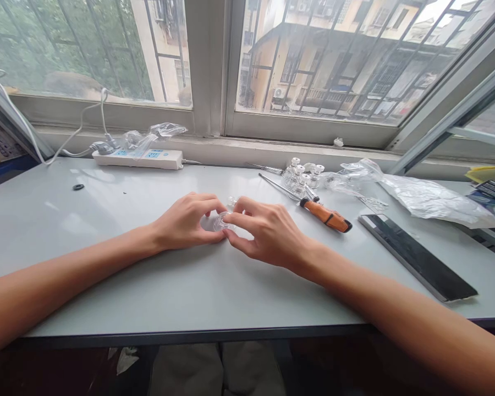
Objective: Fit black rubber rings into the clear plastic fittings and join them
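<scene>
My left hand [185,223] and my right hand [264,231] meet at the middle of the grey table [107,291]. Their fingertips pinch a small clear plastic ring-shaped part [221,221] from both sides, and the fingers hide much of it. Just right of my right hand lies a screwdriver with an orange and black handle [325,214], its steel shaft pointing back-left. Behind it stands a cluster of small white and clear plastic fittings [301,176]. A thin metal tool [268,169] lies at their left.
A white power strip [138,158] with a tangled cable and crumpled clear plastic lies along the window sill. A plastic bag [429,198], a long black ruler [416,256] and printed booklets [493,192] occupy the right. A small black rubber ring [78,187] sits at left.
</scene>
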`<state>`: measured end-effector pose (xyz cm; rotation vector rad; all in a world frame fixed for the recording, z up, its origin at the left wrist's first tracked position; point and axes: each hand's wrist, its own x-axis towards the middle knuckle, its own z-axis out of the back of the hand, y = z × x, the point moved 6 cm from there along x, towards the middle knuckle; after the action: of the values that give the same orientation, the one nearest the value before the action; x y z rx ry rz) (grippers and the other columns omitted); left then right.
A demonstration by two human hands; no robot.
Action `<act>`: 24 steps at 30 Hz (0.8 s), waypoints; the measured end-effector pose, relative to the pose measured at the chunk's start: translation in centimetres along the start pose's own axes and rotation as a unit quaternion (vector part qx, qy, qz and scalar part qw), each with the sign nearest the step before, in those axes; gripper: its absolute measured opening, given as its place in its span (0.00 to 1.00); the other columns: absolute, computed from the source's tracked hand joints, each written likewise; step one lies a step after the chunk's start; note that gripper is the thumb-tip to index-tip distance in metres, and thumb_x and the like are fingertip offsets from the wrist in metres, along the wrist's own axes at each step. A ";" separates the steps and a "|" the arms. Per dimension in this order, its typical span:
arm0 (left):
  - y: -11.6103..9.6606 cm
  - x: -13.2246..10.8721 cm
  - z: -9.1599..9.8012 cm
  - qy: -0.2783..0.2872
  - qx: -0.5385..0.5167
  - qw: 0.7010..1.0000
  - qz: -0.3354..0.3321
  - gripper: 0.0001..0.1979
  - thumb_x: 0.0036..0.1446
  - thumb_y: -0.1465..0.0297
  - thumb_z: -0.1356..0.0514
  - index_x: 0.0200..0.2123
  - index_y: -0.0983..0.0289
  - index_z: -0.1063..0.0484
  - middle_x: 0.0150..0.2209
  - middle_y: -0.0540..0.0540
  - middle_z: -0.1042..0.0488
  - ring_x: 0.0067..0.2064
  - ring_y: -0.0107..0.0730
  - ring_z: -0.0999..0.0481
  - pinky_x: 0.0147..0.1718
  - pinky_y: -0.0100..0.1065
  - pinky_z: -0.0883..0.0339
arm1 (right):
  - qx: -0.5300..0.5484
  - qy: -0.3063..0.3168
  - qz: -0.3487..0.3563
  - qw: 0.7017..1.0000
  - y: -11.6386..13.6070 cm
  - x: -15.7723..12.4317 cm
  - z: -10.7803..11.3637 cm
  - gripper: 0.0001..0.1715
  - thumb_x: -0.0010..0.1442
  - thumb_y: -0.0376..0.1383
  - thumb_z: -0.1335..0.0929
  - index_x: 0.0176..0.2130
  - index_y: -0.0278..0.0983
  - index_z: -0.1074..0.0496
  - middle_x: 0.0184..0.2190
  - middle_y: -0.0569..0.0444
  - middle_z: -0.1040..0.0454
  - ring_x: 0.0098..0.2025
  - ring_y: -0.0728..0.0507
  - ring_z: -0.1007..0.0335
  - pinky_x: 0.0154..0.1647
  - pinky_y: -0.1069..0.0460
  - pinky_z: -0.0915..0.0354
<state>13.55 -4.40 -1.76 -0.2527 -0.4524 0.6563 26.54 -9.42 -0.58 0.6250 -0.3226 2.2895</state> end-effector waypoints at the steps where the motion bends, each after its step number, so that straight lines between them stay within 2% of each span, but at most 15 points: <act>1: 0.0 0.0 0.0 0.001 -0.001 1.000 0.002 0.11 0.54 0.62 0.38 0.36 0.63 0.25 0.33 0.51 0.27 0.34 0.32 0.29 0.39 0.35 0.38 | 0.007 0.004 -0.001 1.000 0.0 0.0 -0.1 0.11 0.65 0.38 0.34 0.39 0.38 0.22 0.36 0.54 0.28 0.25 0.52 0.47 0.23 0.54 0.55; 8: 0.0 0.1 -0.3 0.005 -0.004 1.000 -0.006 0.12 0.56 0.62 0.40 0.37 0.64 0.25 0.32 0.51 0.28 0.34 0.33 0.29 0.39 0.34 0.38 | 0.005 0.066 -0.021 0.998 -0.6 0.1 -0.8 0.13 0.67 0.38 0.36 0.38 0.39 0.22 0.35 0.54 0.29 0.27 0.51 0.42 0.24 0.53 0.55; 11: 0.0 0.1 -0.4 0.006 -0.008 1.000 -0.008 0.11 0.56 0.62 0.40 0.36 0.64 0.25 0.32 0.51 0.28 0.34 0.33 0.30 0.39 0.34 0.39 | 0.018 0.061 -0.023 0.998 -0.6 0.1 -0.8 0.13 0.67 0.39 0.36 0.41 0.38 0.23 0.35 0.54 0.29 0.27 0.50 0.42 0.24 0.53 0.55; 17: 0.1 0.0 -0.3 0.012 -0.005 1.000 0.002 0.11 0.56 0.61 0.40 0.35 0.64 0.27 0.32 0.51 0.28 0.35 0.33 0.30 0.41 0.35 0.39 | 0.040 -0.004 -0.034 0.999 -0.9 0.1 0.2 0.14 0.64 0.41 0.35 0.42 0.34 0.25 0.33 0.55 0.30 0.24 0.51 0.47 0.24 0.53 0.53; 22: 0.1 0.1 -0.3 0.011 -0.009 1.000 -0.004 0.13 0.56 0.60 0.38 0.37 0.64 0.25 0.33 0.52 0.27 0.35 0.34 0.29 0.40 0.35 0.38 | 0.052 0.057 -0.028 0.997 -1.0 0.0 -0.7 0.14 0.64 0.41 0.34 0.45 0.38 0.24 0.35 0.55 0.29 0.26 0.50 0.43 0.25 0.53 0.54; 24: 0.2 0.1 -0.3 0.010 -0.011 1.000 -0.004 0.14 0.56 0.60 0.38 0.37 0.65 0.25 0.34 0.52 0.26 0.35 0.34 0.29 0.39 0.34 0.37 | 0.060 0.056 -0.034 0.996 -1.2 0.0 -0.8 0.15 0.64 0.41 0.34 0.46 0.36 0.26 0.35 0.55 0.29 0.26 0.50 0.42 0.25 0.53 0.53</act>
<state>13.68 -4.18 -2.07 -0.2783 -0.4416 0.6409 27.09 -8.29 -1.16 0.5563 -0.1094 2.2804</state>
